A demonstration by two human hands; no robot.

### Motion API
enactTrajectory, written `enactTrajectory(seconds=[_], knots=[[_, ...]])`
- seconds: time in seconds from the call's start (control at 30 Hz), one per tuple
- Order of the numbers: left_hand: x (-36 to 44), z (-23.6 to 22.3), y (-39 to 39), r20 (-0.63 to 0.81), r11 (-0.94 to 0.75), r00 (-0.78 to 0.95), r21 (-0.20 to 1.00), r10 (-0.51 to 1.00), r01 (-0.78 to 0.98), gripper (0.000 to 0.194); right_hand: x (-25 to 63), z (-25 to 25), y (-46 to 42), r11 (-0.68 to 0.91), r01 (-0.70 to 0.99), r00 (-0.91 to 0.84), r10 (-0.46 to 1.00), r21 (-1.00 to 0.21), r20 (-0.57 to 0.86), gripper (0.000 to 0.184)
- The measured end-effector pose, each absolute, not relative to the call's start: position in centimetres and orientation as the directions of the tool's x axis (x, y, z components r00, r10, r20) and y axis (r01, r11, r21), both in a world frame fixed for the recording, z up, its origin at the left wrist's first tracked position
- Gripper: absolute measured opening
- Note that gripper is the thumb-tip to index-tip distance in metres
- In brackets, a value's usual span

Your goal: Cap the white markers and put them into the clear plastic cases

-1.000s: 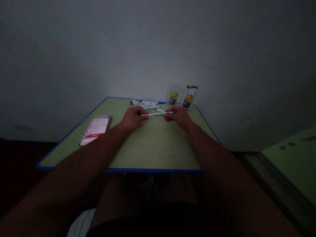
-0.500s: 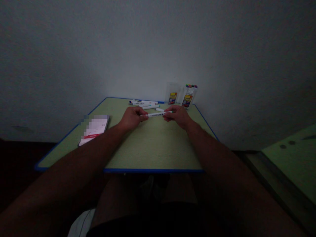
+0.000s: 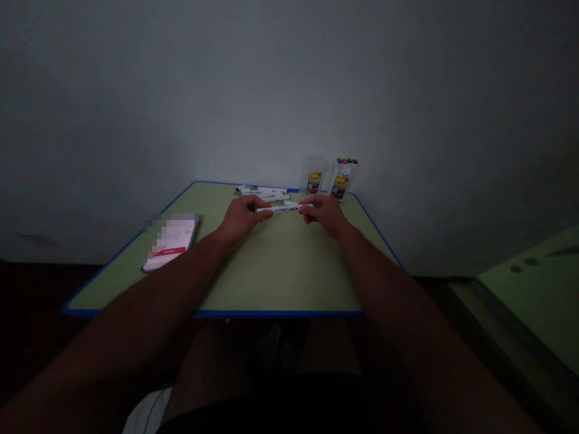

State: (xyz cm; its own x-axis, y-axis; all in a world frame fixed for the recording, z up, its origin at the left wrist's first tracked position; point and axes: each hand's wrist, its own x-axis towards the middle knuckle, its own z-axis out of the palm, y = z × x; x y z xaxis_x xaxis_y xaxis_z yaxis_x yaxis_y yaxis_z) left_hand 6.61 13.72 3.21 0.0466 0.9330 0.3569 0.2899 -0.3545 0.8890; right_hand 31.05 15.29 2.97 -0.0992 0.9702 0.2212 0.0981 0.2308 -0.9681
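Observation:
Between my two hands a white marker [image 3: 284, 208] with dark print is held level above the table. My left hand [image 3: 244, 216] pinches its left end between thumb and fingers. At the other end, where a bit of green shows, my right hand [image 3: 324, 214] is closed on it with the fingertips. Just beyond my hands, several white markers [image 3: 262, 190] lie loosely in a pile near the table's back edge. A clear case [image 3: 313, 181] with a yellow label stands behind my right hand. Beside it is a second clear case [image 3: 341, 185], with several coloured marker ends at its top.
The pale green table [image 3: 280, 271] has a blue rim and stands against a grey wall [image 3: 289, 84]. A phone [image 3: 174, 238], partly blurred out, lies on its left side by my left forearm. At the right is a light green panel [image 3: 538, 283] with round holes.
The marker stays in both hands. A green tip now shows by my left thumb, and the marker looks slightly turned or shifted. The whole view has shifted a little.

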Motion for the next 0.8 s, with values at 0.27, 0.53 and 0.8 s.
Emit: enactTrajectory(seconds=[0.27,0.53,0.8], knots=[[7.1,3.5,13.3,0.367,-0.383,0.114,0.906,0.923,0.181,0.032,30.5,2.7,15.1,0.214,0.34,-0.02,0.975,-0.916,0.22,0.016],[7.4,3.9,12.7,0.399,-0.415,0.118,0.892,0.909,0.18,0.031,29.7,2.9,14.4,0.224,0.313,-0.082,0.974,-0.923,0.209,0.017],[6.6,3.3,13.7,0.364,-0.331,-0.023,0.87,0.931,0.366,0.02,29.8,3.0,14.7,0.343,0.277,-0.085,0.939,-0.898,0.333,0.024]])
